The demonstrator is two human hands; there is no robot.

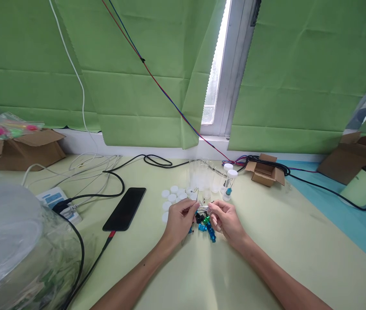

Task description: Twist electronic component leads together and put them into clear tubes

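My left hand (180, 218) is closed in a pinch on a thin metal wire piece (197, 194) that sticks up past the fingertips. Facing it, my right hand (228, 218) is closed, thumb against fingers; what lies in that pinch is too small to make out. Small silvery pieces (204, 208) show between the two hands. Beneath them lies a little pile of shiny blue parts (211, 231), with green parts (206, 220) and black parts (199, 218) among them. White round caps (172, 198) are spread beside my left hand, which hides some of them.
Clear tubes (198, 174) stand behind my hands, near a white-capped tube (227, 192) with a blue part inside. A black phone (124, 209) lies left on its cable. An open small carton (265, 174) sits back right; a large clear plastic container (8, 241) fills the near left.
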